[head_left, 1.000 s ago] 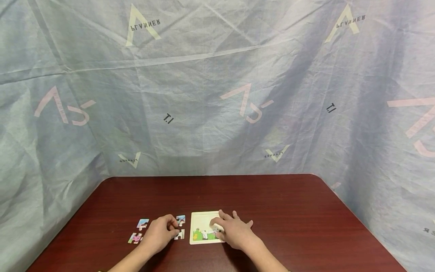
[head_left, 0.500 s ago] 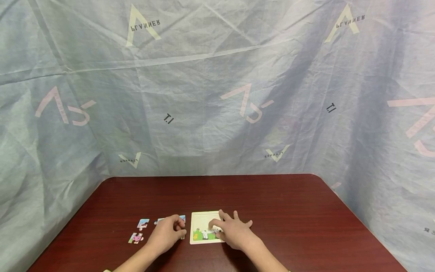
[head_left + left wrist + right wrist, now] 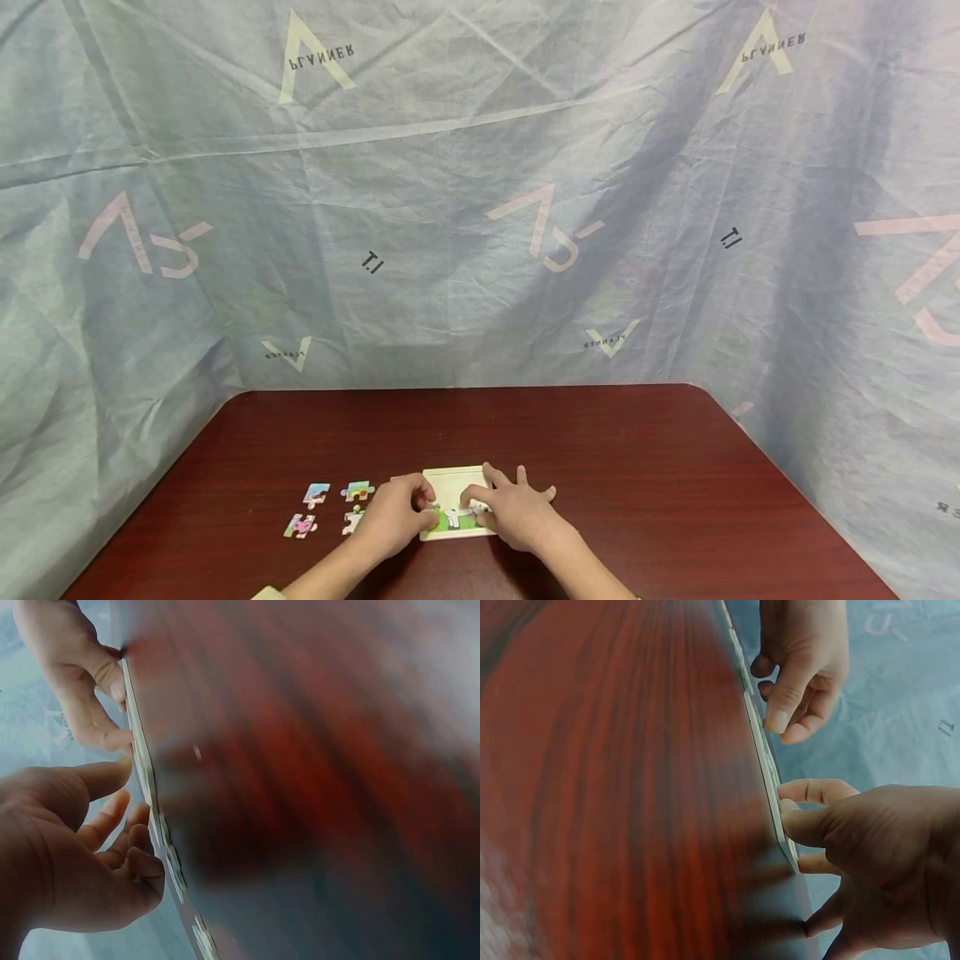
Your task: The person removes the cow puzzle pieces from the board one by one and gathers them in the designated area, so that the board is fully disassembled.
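My right hand [image 3: 525,515] rests on the right part of a shallow wooden puzzle tray [image 3: 453,471], its index finger and thumb pressing inside and its other fingers spread past the rim. Between that finger and thumb lies a puzzle piece [image 3: 480,506] with a white animal. My left hand [image 3: 393,515] reaches over the tray's left edge, thumb and index finger bent but apart. In the left wrist view, nothing shows between the thumb and index finger of the left hand [image 3: 75,840]. Green printed pieces [image 3: 453,520] line the tray's lower part.
Loose puzzle pieces lie left of the tray: a blue one [image 3: 316,493], a pink one [image 3: 301,525], a colourful one [image 3: 357,491], and a white one [image 3: 352,522] partly behind the left hand. The dark red table [image 3: 637,475] ends at a grey cloth backdrop [image 3: 450,250].
My left hand has moved right from the loose pieces to the tray's left edge, uncovering two pieces behind it. The right hand's index finger has lowered slightly into the tray.
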The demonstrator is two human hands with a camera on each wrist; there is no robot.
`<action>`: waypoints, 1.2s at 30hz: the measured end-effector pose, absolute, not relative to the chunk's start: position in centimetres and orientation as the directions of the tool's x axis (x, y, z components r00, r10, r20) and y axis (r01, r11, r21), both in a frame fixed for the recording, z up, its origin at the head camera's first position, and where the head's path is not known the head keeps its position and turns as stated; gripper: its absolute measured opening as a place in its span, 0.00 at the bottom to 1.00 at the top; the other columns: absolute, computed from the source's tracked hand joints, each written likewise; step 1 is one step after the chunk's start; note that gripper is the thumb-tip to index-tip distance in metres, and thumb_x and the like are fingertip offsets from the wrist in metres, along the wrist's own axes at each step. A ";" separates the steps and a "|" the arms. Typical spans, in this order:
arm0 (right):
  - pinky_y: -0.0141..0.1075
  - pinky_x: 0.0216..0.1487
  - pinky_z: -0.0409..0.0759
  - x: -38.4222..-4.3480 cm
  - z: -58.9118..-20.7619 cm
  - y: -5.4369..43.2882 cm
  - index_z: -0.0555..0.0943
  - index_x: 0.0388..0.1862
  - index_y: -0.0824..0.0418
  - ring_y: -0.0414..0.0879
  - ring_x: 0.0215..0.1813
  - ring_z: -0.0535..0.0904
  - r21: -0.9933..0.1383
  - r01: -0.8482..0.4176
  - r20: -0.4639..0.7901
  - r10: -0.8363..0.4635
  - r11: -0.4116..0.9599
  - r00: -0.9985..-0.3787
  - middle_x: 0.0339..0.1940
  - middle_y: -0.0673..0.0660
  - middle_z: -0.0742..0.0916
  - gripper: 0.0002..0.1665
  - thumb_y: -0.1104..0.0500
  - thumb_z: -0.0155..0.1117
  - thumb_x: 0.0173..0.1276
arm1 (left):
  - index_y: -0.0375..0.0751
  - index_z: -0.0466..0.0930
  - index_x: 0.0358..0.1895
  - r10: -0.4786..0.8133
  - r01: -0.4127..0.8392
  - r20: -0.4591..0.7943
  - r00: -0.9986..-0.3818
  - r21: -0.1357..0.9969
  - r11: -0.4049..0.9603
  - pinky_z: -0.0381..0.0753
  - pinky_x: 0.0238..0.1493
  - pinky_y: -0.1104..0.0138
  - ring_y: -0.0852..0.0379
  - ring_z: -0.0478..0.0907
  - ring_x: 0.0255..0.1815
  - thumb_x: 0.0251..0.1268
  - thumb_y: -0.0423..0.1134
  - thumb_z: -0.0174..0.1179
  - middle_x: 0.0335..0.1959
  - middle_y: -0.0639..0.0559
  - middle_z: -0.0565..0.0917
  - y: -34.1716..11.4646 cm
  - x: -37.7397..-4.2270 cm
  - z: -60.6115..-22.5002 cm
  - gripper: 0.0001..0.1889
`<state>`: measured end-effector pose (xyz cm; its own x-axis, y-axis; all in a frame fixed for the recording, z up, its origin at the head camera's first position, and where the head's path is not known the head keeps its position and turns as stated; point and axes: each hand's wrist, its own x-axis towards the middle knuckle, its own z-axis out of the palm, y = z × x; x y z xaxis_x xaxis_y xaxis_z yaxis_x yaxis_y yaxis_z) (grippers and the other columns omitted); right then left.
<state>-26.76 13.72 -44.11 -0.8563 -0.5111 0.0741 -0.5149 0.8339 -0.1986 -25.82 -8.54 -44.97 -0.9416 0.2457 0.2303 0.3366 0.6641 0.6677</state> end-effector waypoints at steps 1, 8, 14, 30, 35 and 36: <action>0.81 0.37 0.67 -26.8 -44.1 13.7 0.76 0.48 0.32 0.84 0.64 0.67 -0.200 -0.515 0.075 -0.511 0.834 -0.856 0.75 0.61 0.71 0.12 0.51 0.65 0.73 | 0.42 0.79 0.33 0.251 0.337 0.226 -0.941 0.669 0.663 0.69 0.30 0.66 0.62 0.68 0.26 0.50 0.31 0.74 0.26 0.56 0.75 -8.4 -25.8 -45.0 0.12; 0.81 0.38 0.67 -26.7 -44.3 13.6 0.76 0.48 0.32 0.84 0.64 0.66 -0.208 -0.511 0.058 -0.511 0.834 -0.858 0.75 0.61 0.70 0.12 0.51 0.65 0.73 | 0.41 0.81 0.35 0.270 0.326 0.186 -0.945 0.637 0.699 0.70 0.31 0.66 0.60 0.67 0.30 0.48 0.34 0.78 0.30 0.53 0.73 -7.8 -25.7 -44.9 0.14; 0.82 0.39 0.66 -26.7 -44.1 13.7 0.76 0.48 0.32 0.84 0.65 0.66 -0.209 -0.503 0.055 -0.503 0.839 -0.862 0.75 0.61 0.71 0.12 0.51 0.65 0.73 | 0.40 0.84 0.36 0.278 0.319 0.162 -0.947 0.598 0.736 0.71 0.33 0.65 0.60 0.67 0.31 0.50 0.34 0.78 0.31 0.54 0.72 -7.3 -25.9 -44.8 0.12; 0.82 0.39 0.65 -26.6 -43.8 13.7 0.77 0.47 0.34 0.84 0.65 0.65 -0.222 -0.505 0.074 -0.502 0.834 -0.862 0.74 0.62 0.71 0.12 0.52 0.66 0.72 | 0.39 0.81 0.34 0.267 0.316 0.170 -0.949 0.524 0.791 0.72 0.30 0.63 0.58 0.67 0.27 0.50 0.36 0.78 0.31 0.52 0.69 -6.7 -25.9 -44.5 0.14; 0.83 0.40 0.65 -26.7 -43.8 13.7 0.77 0.47 0.33 0.84 0.65 0.65 -0.229 -0.500 0.059 -0.501 0.835 -0.864 0.75 0.61 0.71 0.12 0.52 0.66 0.73 | 0.40 0.79 0.34 0.264 0.310 0.163 -0.951 0.513 0.801 0.73 0.30 0.62 0.58 0.67 0.27 0.50 0.36 0.78 0.31 0.52 0.68 -6.6 -26.0 -44.5 0.15; 0.83 0.40 0.65 -26.7 -43.8 13.7 0.77 0.47 0.33 0.84 0.65 0.65 -0.228 -0.499 0.058 -0.500 0.836 -0.864 0.75 0.61 0.71 0.12 0.52 0.66 0.73 | 0.40 0.78 0.34 0.263 0.310 0.164 -0.951 0.511 0.801 0.72 0.30 0.63 0.58 0.67 0.27 0.50 0.36 0.78 0.32 0.52 0.68 -6.6 -26.0 -44.5 0.15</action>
